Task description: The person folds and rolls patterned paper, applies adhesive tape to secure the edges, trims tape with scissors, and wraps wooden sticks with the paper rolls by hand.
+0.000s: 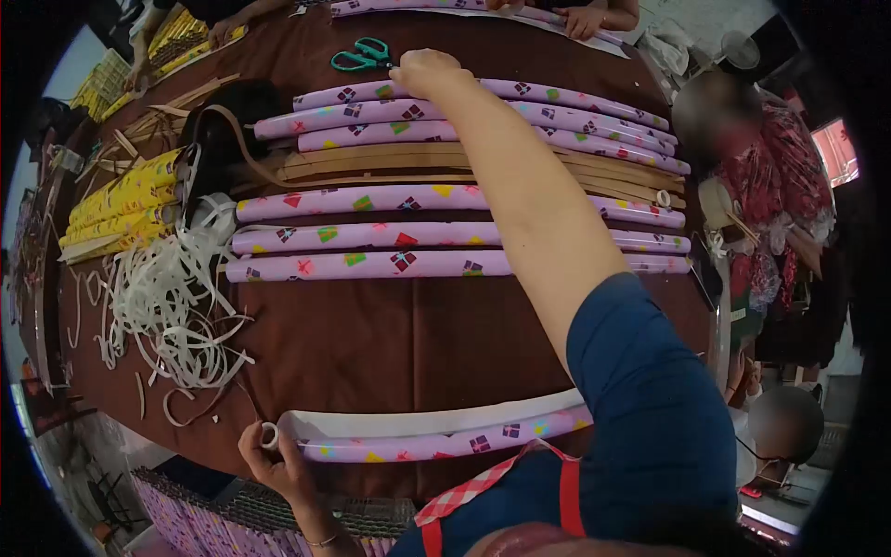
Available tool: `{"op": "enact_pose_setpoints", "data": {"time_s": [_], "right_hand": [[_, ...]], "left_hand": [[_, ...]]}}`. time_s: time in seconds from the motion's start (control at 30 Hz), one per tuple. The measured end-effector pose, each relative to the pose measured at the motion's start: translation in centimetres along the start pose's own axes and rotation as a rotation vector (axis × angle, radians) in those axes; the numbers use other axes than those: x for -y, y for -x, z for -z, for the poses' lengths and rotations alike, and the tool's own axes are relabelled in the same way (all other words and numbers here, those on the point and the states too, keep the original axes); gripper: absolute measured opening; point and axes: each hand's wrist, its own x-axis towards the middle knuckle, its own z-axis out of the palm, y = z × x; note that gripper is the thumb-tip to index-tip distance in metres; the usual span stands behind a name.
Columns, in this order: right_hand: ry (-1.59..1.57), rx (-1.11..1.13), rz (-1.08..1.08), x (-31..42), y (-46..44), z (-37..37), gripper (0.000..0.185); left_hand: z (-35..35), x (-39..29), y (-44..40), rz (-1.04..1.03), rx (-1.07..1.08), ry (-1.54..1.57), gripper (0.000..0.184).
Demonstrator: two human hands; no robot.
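My right hand (431, 74) reaches to the far side of the table, its fingers closed at the blade end of teal-handled scissors (363, 55). The blades are mostly hidden by the hand. Near the front edge, my left hand (275, 464) has its fingers around a small white ring (269, 435) that looks like a tape roll. It is at the left end of a partly rolled sheet of lilac wrapping paper (427, 446), printed with gift boxes. The sheet's white underside shows along its far edge.
Several lilac rolls (362, 265) lie crosswise, with brown strips (390, 162) among them. White paper ribbons (176, 306) are heaped at left beside yellow rolls (125, 204). Another small white ring (663, 199) rests at right. Another person's hand (585, 20) is at the far edge.
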Motion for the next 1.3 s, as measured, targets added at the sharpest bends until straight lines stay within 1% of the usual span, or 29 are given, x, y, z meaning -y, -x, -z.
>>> {"op": "enact_pose_setpoints", "data": {"time_s": [0.03, 0.1, 0.17, 0.2, 0.27, 0.3, 0.33, 0.37, 0.43, 0.5, 0.53, 0.57, 0.6, 0.63, 0.67, 0.7, 0.77, 0.8, 0.87, 0.93, 0.97, 1.0, 1.07, 1.1, 1.17, 1.2, 1.23, 1.27, 1.3], "right_hand": [[-0.04, -0.012, -0.024, 0.0, -0.9, -0.3, 0.039], [-0.113, -0.01, -0.123, 0.0, -1.5, 0.1, 0.043], [-0.168, -0.021, -0.177, 0.4, -0.3, 0.6, 0.031], [-0.19, 0.005, -0.173, 0.3, 0.0, 0.9, 0.033], [-0.227, 0.006, -0.255, 0.6, 0.7, 1.1, 0.032], [-0.228, -0.028, -0.225, 0.1, 0.2, 0.4, 0.034], [-0.193, -0.002, -0.19, 0.2, 0.4, 0.8, 0.031], [-0.157, 0.032, -0.173, 0.1, 1.0, 1.3, 0.027], [-0.285, -0.169, -0.183, -0.8, 2.3, 1.6, 0.023], [-0.279, -0.111, -0.08, -2.0, 2.9, 3.7, 0.021], [-0.11, -0.261, -0.021, -2.4, 3.6, 4.6, 0.021], [-0.059, -0.336, 0.018, -2.9, 5.1, 6.1, 0.021], [-0.002, -0.409, 0.059, -3.7, 6.7, 7.4, 0.021], [0.028, -0.364, 0.117, -4.5, 9.0, 9.4, 0.022], [0.056, -0.317, 0.178, -5.3, 11.2, 11.0, 0.023], [0.061, -0.326, 0.145, -5.9, 14.1, 12.4, 0.023], [0.092, -0.269, 0.311, -6.4, 19.1, 14.7, 0.023], [0.096, -0.289, 0.296, -6.7, 20.2, 14.7, 0.023], [0.147, -0.445, 0.438, -7.2, 22.0, 13.5, 0.02], [0.179, -0.298, 0.48, -6.7, 27.4, 14.9, 0.017], [0.151, -0.278, 0.47, -6.4, 29.3, 14.8, 0.017], [0.125, -0.259, 0.462, -6.3, 30.8, 14.4, 0.017], [0.106, -0.196, 0.499, -6.7, 33.0, 12.9, 0.017], [0.105, -0.167, 0.487, -6.8, 34.1, 12.2, 0.017], [0.049, -0.116, 0.428, -7.4, 35.6, 10.3, 0.016], [0.084, -0.144, 0.447, -8.0, 35.5, 8.9, 0.016], [0.12, -0.169, 0.468, -8.4, 35.9, 8.4, 0.016], [0.043, -0.08, 0.385, -8.7, 36.7, 8.2, 0.016], [0.045, -0.093, 0.376, -9.3, 37.0, 7.7, 0.016]], "left_hand": [[0.0, -0.1, 0.0, 0.017, -0.002, -0.019, 0.026], [0.4, 0.6, -0.1, -0.05, 0.036, -0.029, 0.026], [0.7, 1.3, 0.0, -0.044, 0.028, -0.081, 0.026], [0.5, 0.9, 0.0, 0.028, 0.014, -0.047, 0.026], [0.6, 0.8, -0.1, 0.011, 0.015, -0.081, 0.026], [0.7, 0.7, -0.1, 0.009, 0.019, -0.122, 0.027], [0.6, 0.8, -0.3, -0.008, 0.051, -0.112, 0.027], [0.5, 1.1, -0.4, 0.015, 0.01, -0.116, 0.028], [0.8, 2.1, -0.4, 0.021, -0.021, -0.152, 0.034], [0.8, 1.7, -0.7, 0.073, 0.012, -0.078, 0.037], [0.5, 1.5, -1.0, 0.104, -0.035, -0.119, 0.036], [0.5, 1.8, -1.5, 0.082, 0.01, -0.106, 0.036], [0.8, 2.5, -2.2, 0.111, -0.014, -0.103, 0.036], [0.6, 2.7, -2.6, 0.142, -0.041, -0.1, 0.036], [-0.3, 0.6, -2.2, 0.154, -0.039, -0.043, 0.037], [-0.1, 1.1, -2.7, 0.136, -0.011, -0.035, 0.037], [1.0, 3.8, -4.1, 0.063, 0.026, -0.085, 0.038], [0.6, 3.2, -3.8, 0.04, 0.031, -0.075, 0.038], [-0.1, 1.6, -3.1, -0.111, -0.003, -0.059, 0.04], [0.1, 3.2, -3.9, -0.112, 0.013, -0.052, 0.035], [0.3, 3.9, -4.4, -0.09, 0.018, -0.055, 0.031], [0.3, 3.7, -4.6, -0.109, 0.019, -0.05, 0.031], [0.0, 3.2, -4.8, -0.079, -0.016, -0.205, 0.033], [-0.2, 3.5, -5.0, -0.096, -0.016, -0.196, 0.033], [0.0, 4.6, -5.8, -0.221, -0.017, -0.292, 0.052], [0.1, 4.6, -6.1, -0.24, -0.015, -0.286, 0.052], [0.2, 4.6, -6.2, -0.26, -0.032, -0.366, 0.052], [0.1, 4.6, -6.3, -0.278, -0.051, -0.446, 0.052], [0.0, 4.4, -6.3, -0.292, -0.051, -0.439, 0.052]]}}
